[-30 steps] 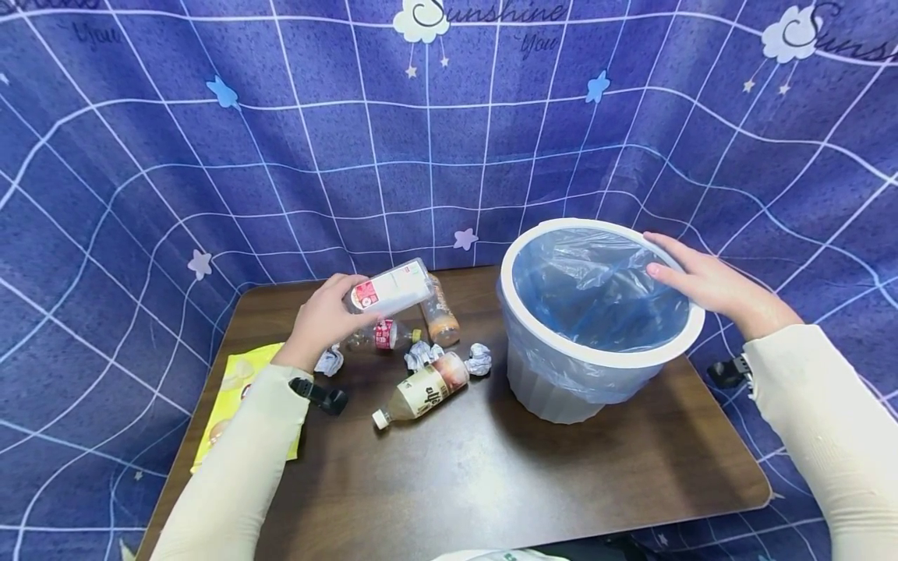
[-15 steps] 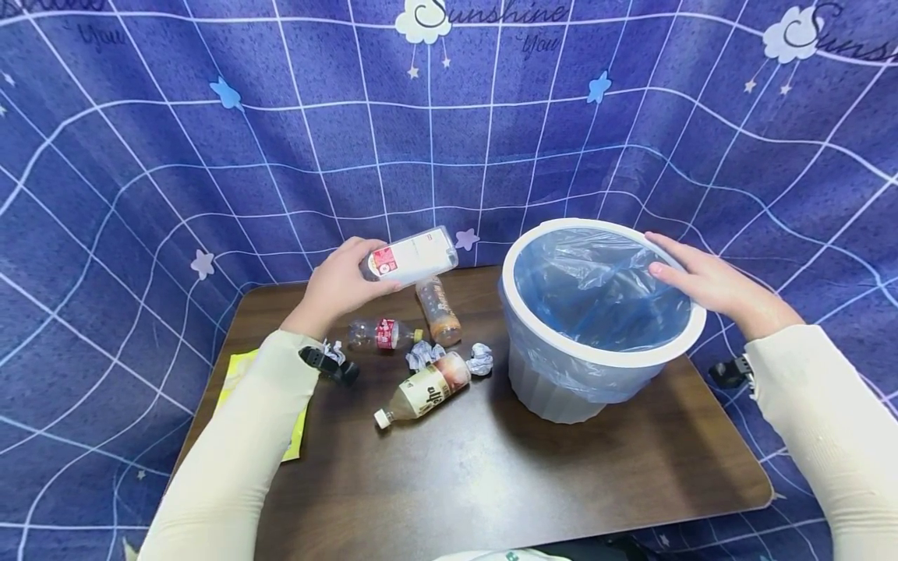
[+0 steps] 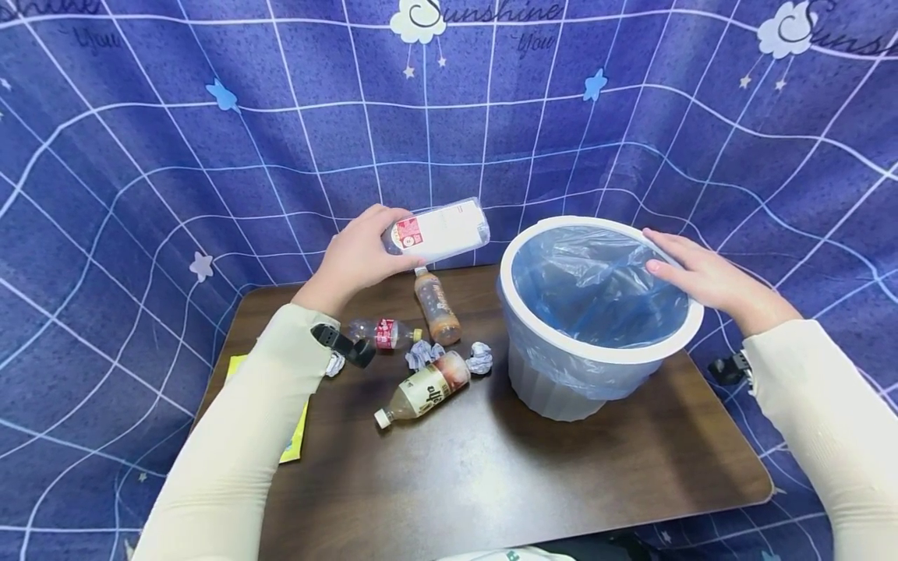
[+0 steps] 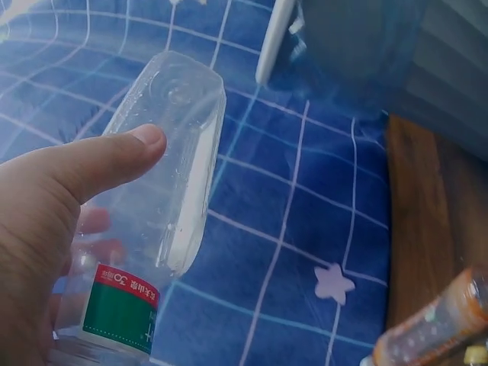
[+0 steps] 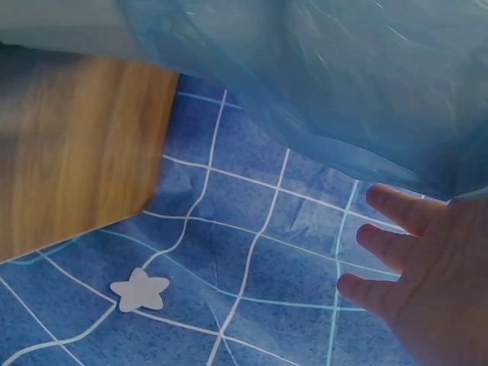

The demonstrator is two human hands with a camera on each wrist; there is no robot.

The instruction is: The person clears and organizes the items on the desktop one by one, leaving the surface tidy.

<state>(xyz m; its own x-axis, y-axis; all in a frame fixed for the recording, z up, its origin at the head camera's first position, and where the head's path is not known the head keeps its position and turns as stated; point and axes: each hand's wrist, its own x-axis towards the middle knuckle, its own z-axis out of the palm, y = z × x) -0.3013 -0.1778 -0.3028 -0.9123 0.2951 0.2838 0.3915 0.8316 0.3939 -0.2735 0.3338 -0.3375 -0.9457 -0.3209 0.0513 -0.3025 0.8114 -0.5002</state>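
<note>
My left hand (image 3: 361, 249) grips a clear plastic bottle (image 3: 442, 230) with a white and red label, tilted and held up above the back of the table. In the left wrist view the thumb lies across the clear bottle and a green label patch (image 4: 118, 313) shows. To its right stands a white trash bin (image 3: 554, 389) lined with a blue plastic bag (image 3: 596, 300). My right hand (image 3: 708, 276) rests at the bin's right rim, its thumb over the opening. From the right wrist view, its fingers (image 5: 389, 248) extend loosely below the blue bag.
On the brown table (image 3: 477, 475) lie an orange-tinted bottle (image 3: 437, 308), a small red-labelled bottle (image 3: 384, 333) and a cream-labelled bottle (image 3: 424, 387). Crumpled paper balls (image 3: 480, 358) sit between them. A yellow packet (image 3: 296, 436) is partly under the left sleeve. A blue curtain (image 3: 316, 117) hangs behind.
My left hand has lifted the clear bottle up and to the right, toward the bin. The right hand stays at the rim, and the things on the table have not moved.
</note>
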